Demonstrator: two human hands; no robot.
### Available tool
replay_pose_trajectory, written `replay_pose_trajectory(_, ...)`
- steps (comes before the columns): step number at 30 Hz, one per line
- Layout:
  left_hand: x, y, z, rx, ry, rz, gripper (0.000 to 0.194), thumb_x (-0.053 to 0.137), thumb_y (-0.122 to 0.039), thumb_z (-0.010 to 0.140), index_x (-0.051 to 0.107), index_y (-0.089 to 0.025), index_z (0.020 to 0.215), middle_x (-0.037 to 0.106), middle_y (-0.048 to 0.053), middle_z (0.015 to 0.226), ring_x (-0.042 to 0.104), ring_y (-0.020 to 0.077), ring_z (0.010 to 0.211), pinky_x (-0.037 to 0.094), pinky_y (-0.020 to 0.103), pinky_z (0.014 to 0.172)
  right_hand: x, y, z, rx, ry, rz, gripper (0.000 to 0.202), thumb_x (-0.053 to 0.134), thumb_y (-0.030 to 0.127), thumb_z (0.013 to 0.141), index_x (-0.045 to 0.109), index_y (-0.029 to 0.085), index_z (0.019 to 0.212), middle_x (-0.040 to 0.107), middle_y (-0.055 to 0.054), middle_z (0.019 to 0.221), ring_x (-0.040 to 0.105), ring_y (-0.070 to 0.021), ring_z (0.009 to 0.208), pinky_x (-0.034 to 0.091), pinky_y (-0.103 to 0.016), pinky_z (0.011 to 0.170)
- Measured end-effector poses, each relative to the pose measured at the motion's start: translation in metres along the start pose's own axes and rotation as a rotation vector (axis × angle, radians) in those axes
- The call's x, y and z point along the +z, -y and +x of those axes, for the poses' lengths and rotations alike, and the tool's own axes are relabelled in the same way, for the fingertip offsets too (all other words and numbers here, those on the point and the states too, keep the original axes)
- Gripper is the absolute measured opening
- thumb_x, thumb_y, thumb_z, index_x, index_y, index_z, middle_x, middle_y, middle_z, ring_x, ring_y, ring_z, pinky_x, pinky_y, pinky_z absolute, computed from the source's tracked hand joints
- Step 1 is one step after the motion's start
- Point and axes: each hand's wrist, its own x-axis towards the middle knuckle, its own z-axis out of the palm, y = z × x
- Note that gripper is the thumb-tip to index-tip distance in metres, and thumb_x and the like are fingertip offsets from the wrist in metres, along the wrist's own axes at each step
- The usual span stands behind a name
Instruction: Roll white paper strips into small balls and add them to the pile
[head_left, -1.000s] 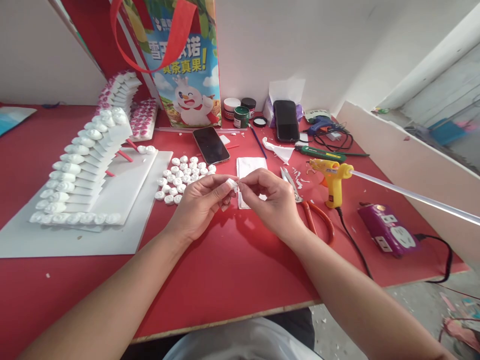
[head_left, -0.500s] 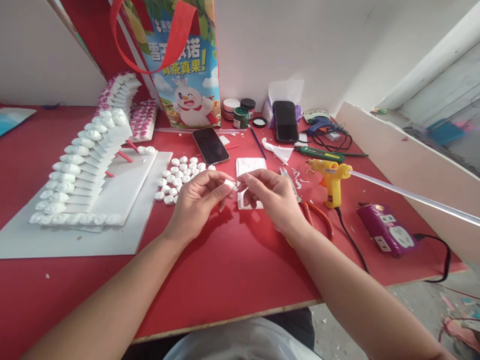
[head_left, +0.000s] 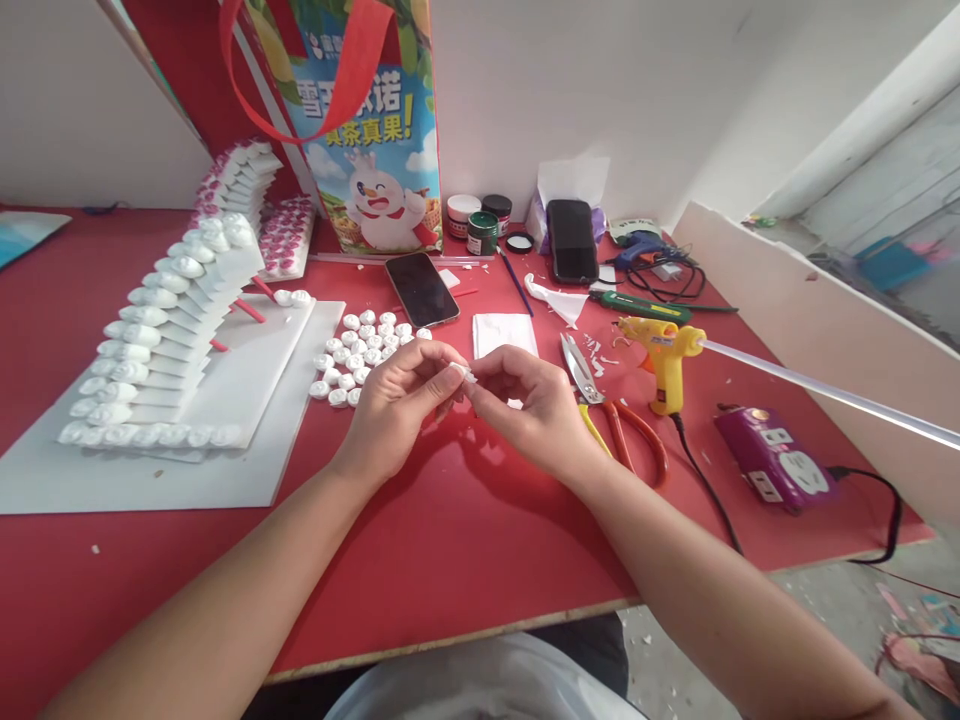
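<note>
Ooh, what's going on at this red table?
A person's left hand and right hand are pinching a small white piece between them. Little white rosettes lie in a bunch by the left hand. Scissors and a yellow glue gun are on the table to the right, with neither hand holding them.

Wearing a pale grey top [head_left: 487, 680], fabric looking plain and rounding at the front. Dark legwear [head_left: 589, 650] showing on both sides below. Forearms [head_left: 247, 570] and hands [head_left: 394, 412] showing bare.
</note>
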Motion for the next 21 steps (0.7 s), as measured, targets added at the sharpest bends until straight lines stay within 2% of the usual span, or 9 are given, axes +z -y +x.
replay_pose_trajectory(5, 0.002, -0.003, 0.004, -0.2, 0.002, -0.288, 0.022, 0.084, -0.03, 0.078, 0.068, -0.018, 0.089, 0.063, -0.001, 0.067, 0.054, 0.0087, 0.058, 0.043, 0.019, 0.054, -0.002, -0.005, 0.002, 0.085, -0.019, 0.021, 0.015, 0.066, 0.033, 0.088, 0.066, 0.018, 0.086, 0.069, 0.0, 0.076, 0.059, -0.0126, 0.063, 0.046, -0.027, 0.059)
replay_pose_trajectory(9, 0.001, -0.004, 0.005, -0.275, 0.025, -0.385, 0.021, 0.082, -0.031, 0.082, 0.065, -0.018, 0.086, 0.062, -0.001, 0.065, 0.051, 0.0074, 0.054, 0.04, 0.016, 0.05, -0.007, -0.006, 0.004, 0.082, -0.147, -0.177, 0.034, 0.067, 0.042, 0.088, 0.054, 0.02, 0.065, 0.05, 0.005, 0.055, 0.041, -0.0096, 0.051, 0.032, -0.026, 0.05)
replay_pose_trajectory(12, 0.001, -0.003, 0.004, -0.312, 0.011, -0.411, 0.028, 0.083, -0.033, 0.082, 0.06, -0.018, 0.079, 0.058, -0.002, 0.062, 0.047, 0.0062, 0.052, 0.037, 0.015, 0.047, -0.016, 0.006, 0.004, 0.026, -0.187, -0.542, 0.044, 0.063, 0.041, 0.092, 0.043, 0.021, 0.059, 0.045, 0.004, 0.054, 0.036, -0.0103, 0.052, 0.027, -0.028, 0.053)
replay_pose_trajectory(14, 0.001, -0.002, 0.005, -0.315, -0.008, -0.429, 0.031, 0.086, -0.034, 0.079, 0.059, -0.018, 0.079, 0.057, -0.003, 0.063, 0.045, 0.0055, 0.052, 0.036, 0.015, 0.046, -0.026, 0.02, -0.002, 0.031, -0.12, -0.898, 0.041, 0.06, 0.034, 0.094, 0.042, 0.021, 0.06, 0.051, 0.0, 0.06, 0.039, -0.0121, 0.055, 0.025, -0.03, 0.055)
replay_pose_trajectory(17, 0.001, -0.002, 0.006, -0.304, -0.034, -0.49, 0.029, 0.089, -0.027, 0.075, 0.063, -0.017, 0.083, 0.061, -0.002, 0.073, 0.049, 0.0048, 0.056, 0.039, 0.014, 0.049, -0.044, 0.039, -0.021, 0.227, -0.013, -1.346, 0.027, 0.055, 0.028, 0.096, 0.055, 0.02, 0.07, 0.062, -0.007, 0.071, 0.05, -0.0164, 0.058, 0.023, -0.031, 0.054)
replay_pose_trajectory(19, 0.001, -0.003, 0.007, -0.331, -0.053, -0.535, 0.025, 0.088, -0.02, 0.075, 0.065, -0.017, 0.086, 0.065, 0.001, 0.078, 0.052, 0.0052, 0.059, 0.041, 0.014, 0.051, -0.057, 0.042, -0.039, 0.304, 0.031, -1.517, 0.021, 0.056, 0.033, 0.096, 0.062, 0.019, 0.081, 0.066, -0.012, 0.082, 0.059, -0.0208, 0.064, 0.028, -0.031, 0.055)
replay_pose_trajectory(21, 0.001, -0.003, 0.007, -0.387, -0.077, -0.574, 0.021, 0.086, -0.017, 0.076, 0.066, -0.015, 0.083, 0.068, 0.005, 0.079, 0.053, 0.006, 0.058, 0.043, 0.015, 0.051, -0.066, 0.038, -0.056, 0.335, 0.08, -1.588, 0.019, 0.057, 0.034, 0.096, 0.064, 0.018, 0.089, 0.067, -0.015, 0.085, 0.064, -0.0248, 0.07, 0.034, -0.031, 0.058)
